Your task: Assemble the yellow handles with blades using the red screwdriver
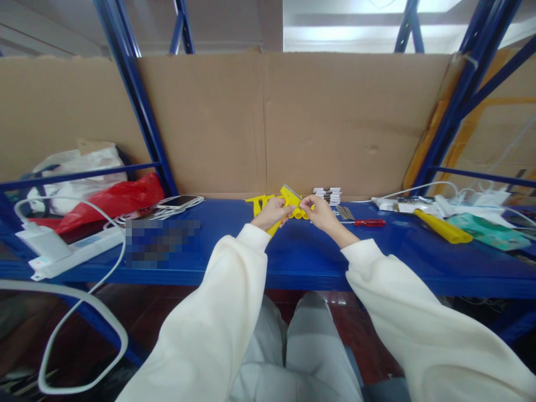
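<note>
My left hand (274, 212) is closed around the handle of a yellow scraper (290, 196), tilted up with a thin metal edge at its top. Right beside the scraper's head, my right hand (316, 212) has its fingers pinched together; whatever is between them is too small to make out. Several more yellow scraper parts (259, 204) lie on the blue bench behind my left hand, and yellow rounded handle ends (300, 214) show between both hands. A red-handled screwdriver (369, 223) lies right of my right hand, near some flat grey metal blades (345, 213).
Small white boxes (328, 195) are stacked against the cardboard wall (335, 123). On the right lie a yellow handle (444, 226) and a green packet (488, 230). A phone (181, 202), a red bag (109, 204) and a power strip (84, 251) with looping cables occupy the left.
</note>
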{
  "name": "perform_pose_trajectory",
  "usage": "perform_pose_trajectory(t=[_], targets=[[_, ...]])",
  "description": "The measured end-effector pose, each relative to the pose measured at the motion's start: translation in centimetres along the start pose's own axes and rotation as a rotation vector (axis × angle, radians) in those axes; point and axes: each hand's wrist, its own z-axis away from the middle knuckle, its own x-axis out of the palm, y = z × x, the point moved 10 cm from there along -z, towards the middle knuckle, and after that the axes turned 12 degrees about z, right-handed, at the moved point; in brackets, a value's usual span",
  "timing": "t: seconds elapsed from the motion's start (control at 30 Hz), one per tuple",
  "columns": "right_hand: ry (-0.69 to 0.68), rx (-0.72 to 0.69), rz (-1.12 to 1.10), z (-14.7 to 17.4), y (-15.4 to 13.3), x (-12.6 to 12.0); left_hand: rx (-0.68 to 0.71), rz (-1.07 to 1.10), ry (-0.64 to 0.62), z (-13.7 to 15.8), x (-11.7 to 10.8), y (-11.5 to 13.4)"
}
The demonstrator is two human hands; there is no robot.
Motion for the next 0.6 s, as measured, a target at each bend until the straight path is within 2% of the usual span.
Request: perform_pose_trajectory(t=[0.23, 0.47, 0.6], targets=[[-0.019, 0.038, -0.067, -0.2, 1.6, 0.9, -0.006, -0.003, -0.006, -0.4, 0.1, -0.5], [0.071, 0.038, -0.099, -0.6, 3.4, 0.6, 0.004, -0.005, -0.024, -0.2, 0.3, -0.4], [-0.011, 0.039, -0.223, -0.7, 3.7, 1.5, -0.002, 0.004, -0.04, 0.1, 0.5, -0.2]])
